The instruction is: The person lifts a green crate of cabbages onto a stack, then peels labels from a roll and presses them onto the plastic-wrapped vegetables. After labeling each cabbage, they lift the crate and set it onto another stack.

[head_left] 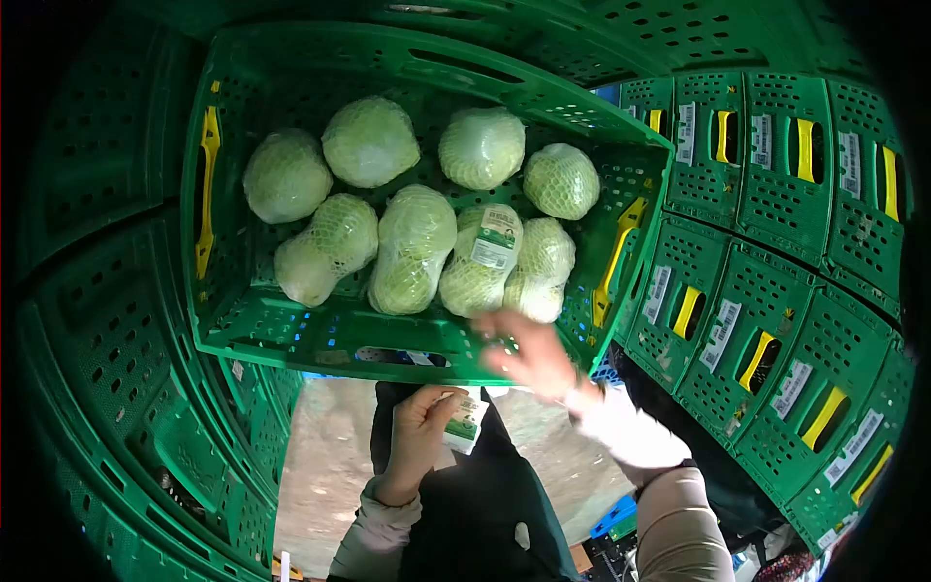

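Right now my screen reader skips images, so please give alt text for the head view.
A left hand holds a label while the right hand reaches toward a green crate of netted cabbages.

blurred hand, unreadable print, dark edges

the right hand [529, 354] at the near rim of the green crate [291, 335] is smeared by motion, so its fingers and whatever they touch cannot be made out. the left hand [419, 427] wraps round a label stack [465, 424] and covers its left part. the print on that stack is too small to read, as is the print on the tag [497, 238] of one netted cabbage [470, 286] and on the white stickers [720, 335] of the stacked crates [776, 218] at right. the black lens border cuts off those crates and the left crates [107, 320]. both forearms run out at the bottom edge.
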